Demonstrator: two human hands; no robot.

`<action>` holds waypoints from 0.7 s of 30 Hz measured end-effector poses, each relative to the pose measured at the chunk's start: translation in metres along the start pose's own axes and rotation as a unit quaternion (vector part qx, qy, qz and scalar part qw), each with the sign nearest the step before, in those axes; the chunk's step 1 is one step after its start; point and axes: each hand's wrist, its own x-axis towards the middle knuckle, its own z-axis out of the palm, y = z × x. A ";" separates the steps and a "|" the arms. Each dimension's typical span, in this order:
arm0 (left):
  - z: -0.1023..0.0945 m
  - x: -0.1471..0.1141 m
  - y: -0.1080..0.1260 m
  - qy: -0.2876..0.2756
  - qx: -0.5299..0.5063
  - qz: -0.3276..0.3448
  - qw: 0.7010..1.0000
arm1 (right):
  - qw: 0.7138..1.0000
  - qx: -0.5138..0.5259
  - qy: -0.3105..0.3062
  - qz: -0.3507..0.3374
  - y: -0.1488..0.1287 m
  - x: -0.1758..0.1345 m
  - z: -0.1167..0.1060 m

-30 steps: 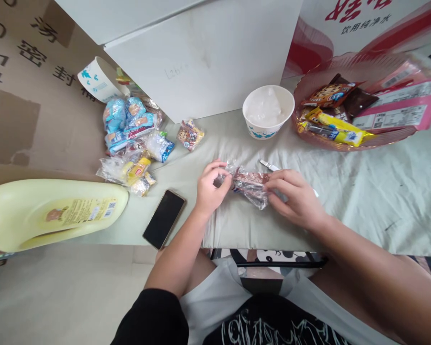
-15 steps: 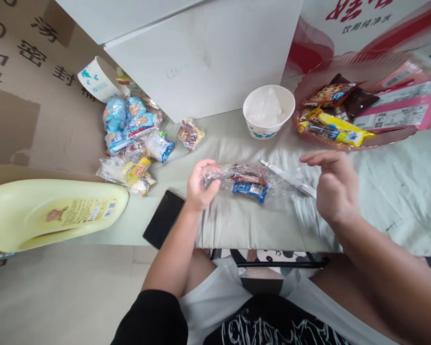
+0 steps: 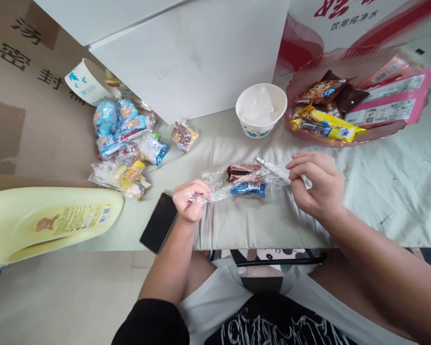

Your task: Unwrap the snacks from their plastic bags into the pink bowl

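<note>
My left hand (image 3: 192, 199) is closed in a fist on one end of a strip of clear plastic wrap (image 3: 215, 184). My right hand (image 3: 316, 184) pinches the other end between thumb and fingers. Two wrapped snacks lie between the hands with film around them: a reddish-brown packet (image 3: 244, 173) behind and a blue packet (image 3: 249, 189) in front. A slim white tool (image 3: 271, 167) with a narrow tip reaches to my right fingertips; its back end is hidden, and I cannot tell whether the fingers touch it.
Behind stand a paper bowl (image 3: 260, 122) with crumpled clear plastic inside and a pink glass basket (image 3: 345, 140) of snacks. To the left are a phone (image 3: 159, 223), a yellow bottle (image 3: 53, 225), a tipped paper bowl (image 3: 88, 84) and wrapped bundles (image 3: 120, 127). A white box (image 3: 201, 62) stands behind.
My left hand has moved left and closed, pulling the film out. My right hand has come left and its fingers have closed at the film's other end.
</note>
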 end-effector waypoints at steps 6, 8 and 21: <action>-0.001 0.012 0.014 -0.409 -0.112 -0.241 0.873 | 0.978 0.165 -0.123 0.036 -0.003 -0.004 -0.013; -0.002 0.014 0.016 -0.451 -0.120 -0.288 0.836 | 0.978 0.135 -0.155 0.032 -0.004 -0.005 -0.012; 0.005 0.008 0.001 -0.197 0.285 -0.117 0.931 | 0.961 -0.029 -0.243 -0.131 -0.011 -0.016 0.010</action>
